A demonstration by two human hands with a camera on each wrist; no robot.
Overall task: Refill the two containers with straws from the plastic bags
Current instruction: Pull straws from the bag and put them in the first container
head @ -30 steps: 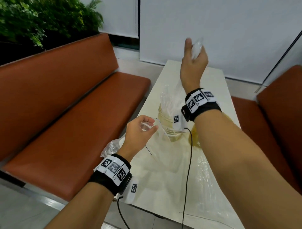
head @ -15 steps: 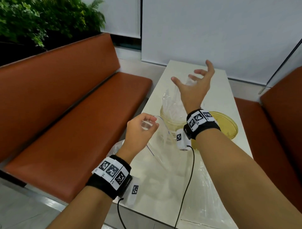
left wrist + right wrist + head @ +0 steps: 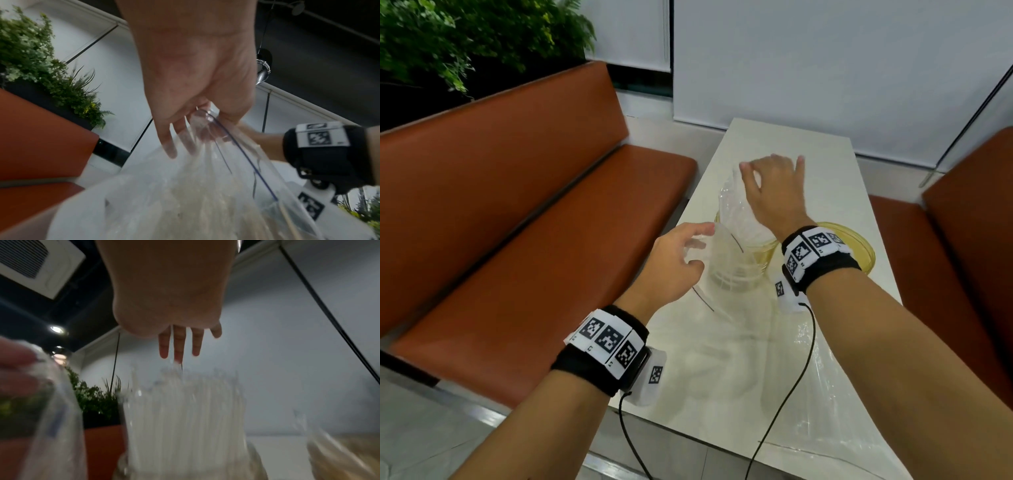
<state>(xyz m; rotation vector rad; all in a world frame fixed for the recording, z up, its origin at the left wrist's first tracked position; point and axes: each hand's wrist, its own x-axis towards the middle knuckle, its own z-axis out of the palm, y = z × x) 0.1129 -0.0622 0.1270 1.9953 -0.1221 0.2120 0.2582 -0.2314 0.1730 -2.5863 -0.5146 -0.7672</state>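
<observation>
A bundle of clear straws [image 3: 736,212] stands upright in a yellowish clear container [image 3: 736,274] in the middle of the white table [image 3: 825,164]. My right hand [image 3: 772,164] hovers over the straws with straight fingers [image 3: 179,347], and one fingertip touches the tops of the straws [image 3: 185,410]. My left hand [image 3: 695,245] pinches the rim of a clear plastic bag [image 3: 726,308] just left of the container. That bag [image 3: 185,203] hangs down to the table. A second yellowish container [image 3: 859,250] sits behind my right wrist, largely hidden.
Another clear plastic bag [image 3: 825,411] lies flat on the near right of the table. Orange benches stand along the left [image 3: 534,240] and right [image 3: 962,240] sides. Green plants [image 3: 448,41] sit behind the left bench. Black cables hang from both wrists.
My right hand was raised high gripping straws, then opened, and has come down over the straws standing in the container. My left hand keeps its pinch on the bag.
</observation>
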